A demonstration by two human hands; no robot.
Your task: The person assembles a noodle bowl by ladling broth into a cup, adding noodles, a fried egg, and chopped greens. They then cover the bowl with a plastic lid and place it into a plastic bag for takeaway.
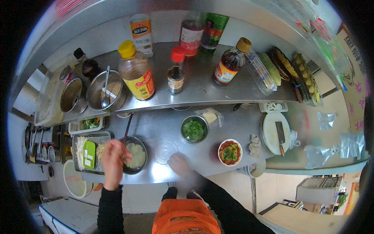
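Note:
My left hand is over the left of the counter, its fingers loosely curled and apart, with nothing visible in them. It partly hides a metal bowl of pale, thin slices. Dark chopsticks lean out past the bowl's far rim; their lower ends are hidden behind my fingers. Over the bare steel in the middle is my right hand, smeared by motion, its fingers unclear. To its right stands a white tub of red food topped with green. A metal bowl of chopped greens sits farther back.
A steel shelf with sauce bottles overhangs the counter's back. Left lies a tray of white strands with a green-edged box. A cleaver rests on a round board at right, near a crumpled cloth.

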